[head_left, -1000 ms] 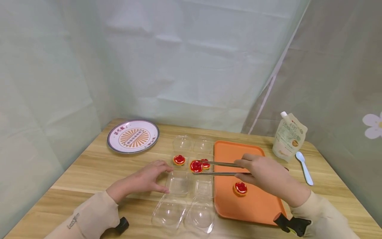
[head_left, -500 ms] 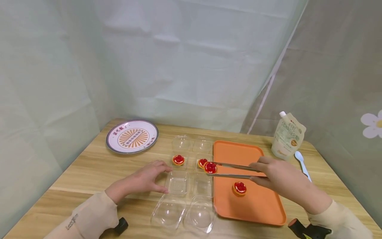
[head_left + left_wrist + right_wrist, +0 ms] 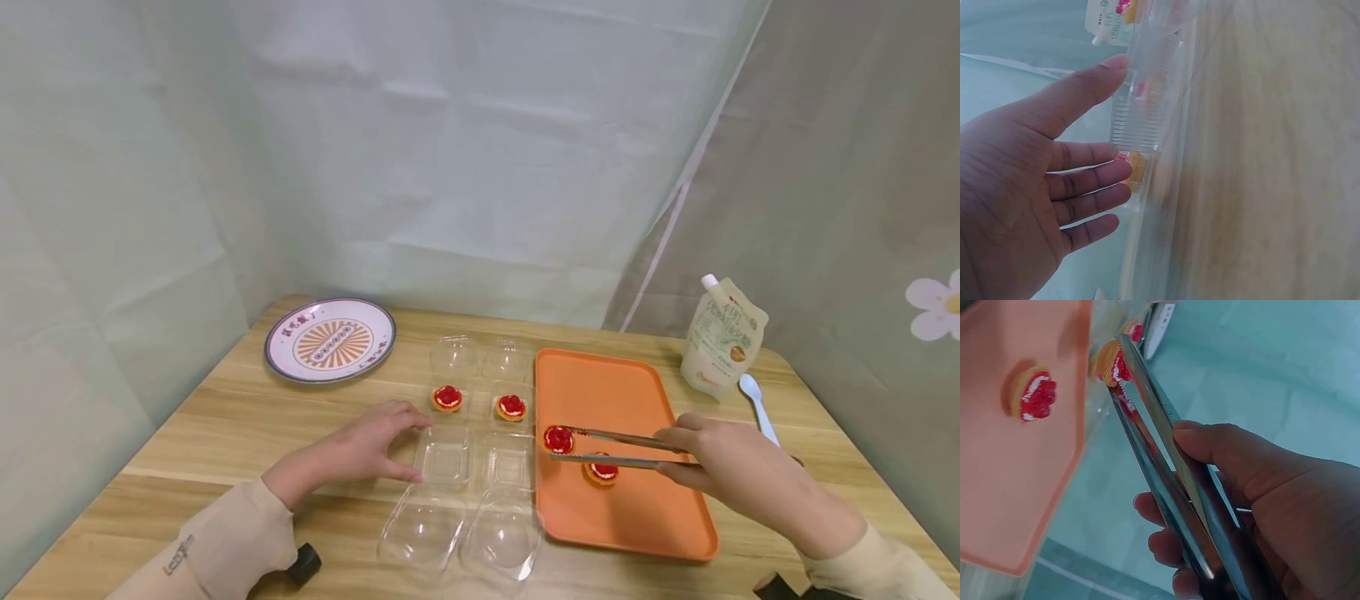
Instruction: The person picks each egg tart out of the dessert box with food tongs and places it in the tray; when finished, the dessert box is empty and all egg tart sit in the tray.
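Head view: a pale grey-green fabric backdrop [image 3: 480, 167] stood behind a light wood-grain table [image 3: 247, 417]. On the table lay a rectangular orange tray [image 3: 600, 383] with rounded corners and, along its left side, clear plastic containers [image 3: 444, 457] with square compartments and domed lids. A round white plate [image 3: 330, 340], sunburst-patterned, lay at the far left. The left hand [image 3: 371, 446] was spread, thumb apart from fingers, at the containers' left edge; contact could not be confirmed. The right hand [image 3: 738, 471] pinched long silver metal tongs [image 3: 633, 462] between thumb and fingers. A cream spouted pouch [image 3: 723, 337] stood upright right of the tray, with a pale blue spoon [image 3: 759, 408] beside it. Smallest were four round, golden-crusted, red-topped tarts. The held tart [image 3: 558, 439] sat between the tongs' tips, over the tray's left part; the tray tart [image 3: 602, 472] lay partly hidden by the tongs; the left tart [image 3: 447, 398] and right tart [image 3: 511, 407] occupied separate container compartments.
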{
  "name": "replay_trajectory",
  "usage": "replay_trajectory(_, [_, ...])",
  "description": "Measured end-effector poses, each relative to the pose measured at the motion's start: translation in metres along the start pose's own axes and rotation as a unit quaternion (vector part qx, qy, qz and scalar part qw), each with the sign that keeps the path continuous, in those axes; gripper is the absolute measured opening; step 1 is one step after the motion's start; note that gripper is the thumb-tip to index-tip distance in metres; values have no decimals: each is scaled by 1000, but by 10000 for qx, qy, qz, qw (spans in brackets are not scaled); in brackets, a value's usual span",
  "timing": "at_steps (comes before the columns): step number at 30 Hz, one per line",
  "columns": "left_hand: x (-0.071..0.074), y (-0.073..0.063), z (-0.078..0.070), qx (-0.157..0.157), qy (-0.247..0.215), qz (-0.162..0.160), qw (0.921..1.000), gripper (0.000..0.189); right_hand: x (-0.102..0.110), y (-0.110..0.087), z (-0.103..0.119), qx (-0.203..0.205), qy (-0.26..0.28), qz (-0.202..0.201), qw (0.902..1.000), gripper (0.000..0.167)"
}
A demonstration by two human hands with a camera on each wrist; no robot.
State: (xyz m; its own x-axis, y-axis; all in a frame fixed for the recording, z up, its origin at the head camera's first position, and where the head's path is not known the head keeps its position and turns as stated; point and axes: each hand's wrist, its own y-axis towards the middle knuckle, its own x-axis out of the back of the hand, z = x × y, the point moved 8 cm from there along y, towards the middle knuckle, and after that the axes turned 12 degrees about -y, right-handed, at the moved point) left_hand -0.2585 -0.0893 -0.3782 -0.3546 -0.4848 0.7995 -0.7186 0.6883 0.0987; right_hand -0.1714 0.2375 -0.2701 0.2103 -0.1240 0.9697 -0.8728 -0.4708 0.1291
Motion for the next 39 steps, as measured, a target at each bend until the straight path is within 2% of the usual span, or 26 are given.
replay_trajectory(5, [1, 0, -1, -12, 17, -3, 10000, 71, -7, -4, -2, 82, -95, -18, 9999, 23])
replay_trajectory(12, [2, 0, -2, 11, 2, -3, 10000, 71, -22, -8, -4, 38, -89, 248, 9996, 25])
replay_trajectory(15, [2, 0, -2, 42, -8, 11, 10000, 72, -26, -8, -2, 101, -160, 247, 9995, 25])
replay_trajectory(22, [1, 1, -3, 35, 43, 45, 10000, 72, -32, -10, -1, -23, -139, 291, 9995, 25])
replay_trajectory(30, [0, 1, -6, -39, 281, 67, 9996, 72, -34, -12, -3, -19, -46, 159, 9999, 28])
replay_trajectory(36, [1, -1, -7, -23, 282, 86, 9996, 74, -31, -14, -9, -278, 172, 216, 9992, 30])
replay_trajectory(39, [2, -1, -8, -26, 299, 82, 9995, 75, -25, -14, -10, -288, 218, -15, 9993, 29])
